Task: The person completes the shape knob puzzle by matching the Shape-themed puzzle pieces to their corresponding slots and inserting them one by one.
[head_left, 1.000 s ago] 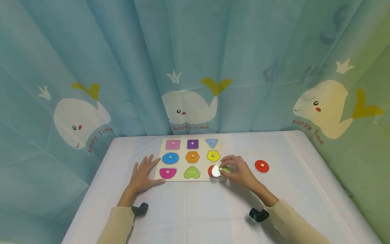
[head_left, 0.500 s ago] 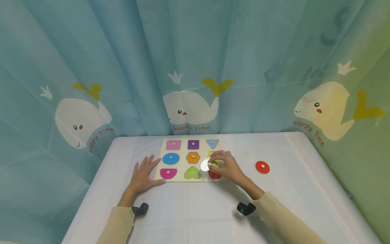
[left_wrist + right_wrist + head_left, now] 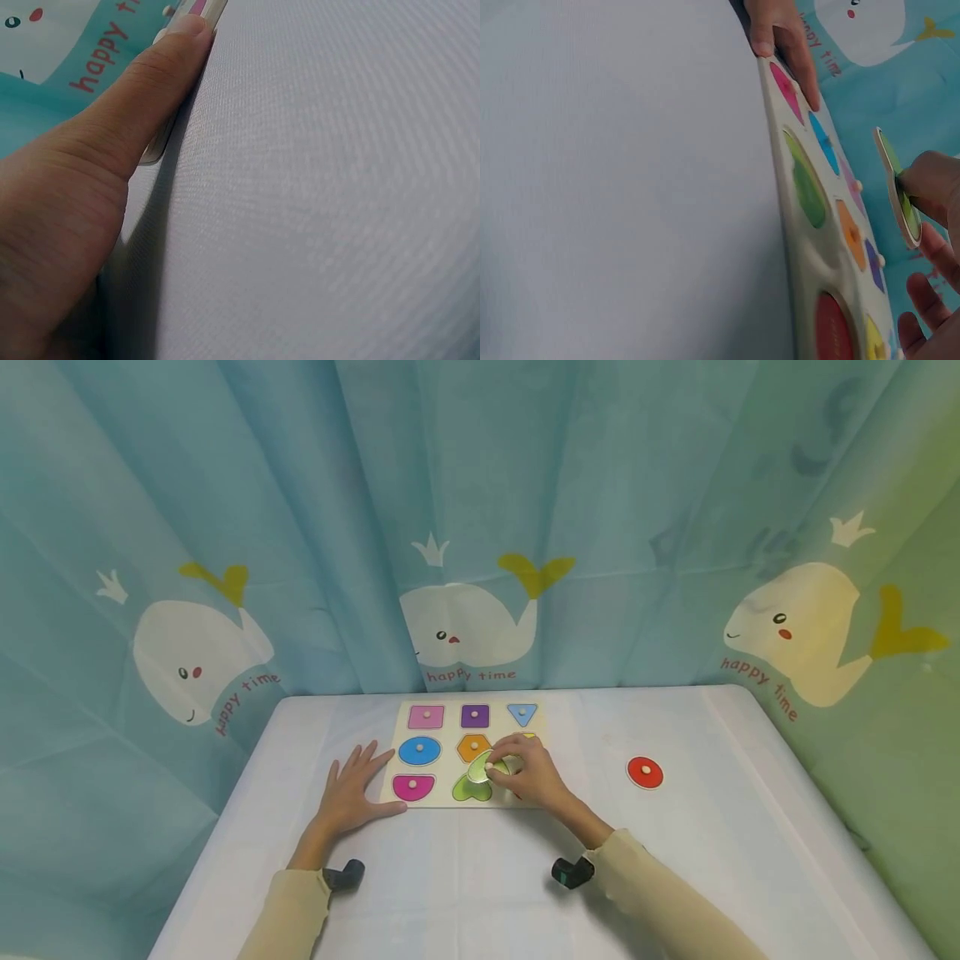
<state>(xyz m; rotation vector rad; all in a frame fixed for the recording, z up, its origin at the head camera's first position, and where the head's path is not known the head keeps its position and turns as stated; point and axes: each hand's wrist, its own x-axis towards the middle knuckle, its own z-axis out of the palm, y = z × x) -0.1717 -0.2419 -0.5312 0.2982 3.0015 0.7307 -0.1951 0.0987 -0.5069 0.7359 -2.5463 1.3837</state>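
My right hand [image 3: 534, 772] pinches the small knob of a green heart puzzle piece [image 3: 478, 765]. In the right wrist view this heart piece [image 3: 897, 187] is tilted and held above the board. Below it, the green heart recess [image 3: 469, 791] in the cream puzzle board [image 3: 443, 789] is partly covered and shaded. My left hand [image 3: 351, 789] lies with fingers spread at the board's left edge, thumb [image 3: 161, 71] on its near corner. The yellow pentagon and the red recess [image 3: 832, 330] are mostly hidden by my right hand in the head view.
Knobbed pieces sit in the board, among them a blue oval [image 3: 419, 750], an orange hexagon [image 3: 472, 747] and a magenta half circle [image 3: 412, 787]. A red round piece [image 3: 645, 772] lies on the white table [image 3: 465, 885] to the right. A whale-print curtain [image 3: 480, 460] hangs behind.
My right hand has carried the green heart piece leftward, from over the red recess to over the green heart recess. The left hand stays at the board's edge.
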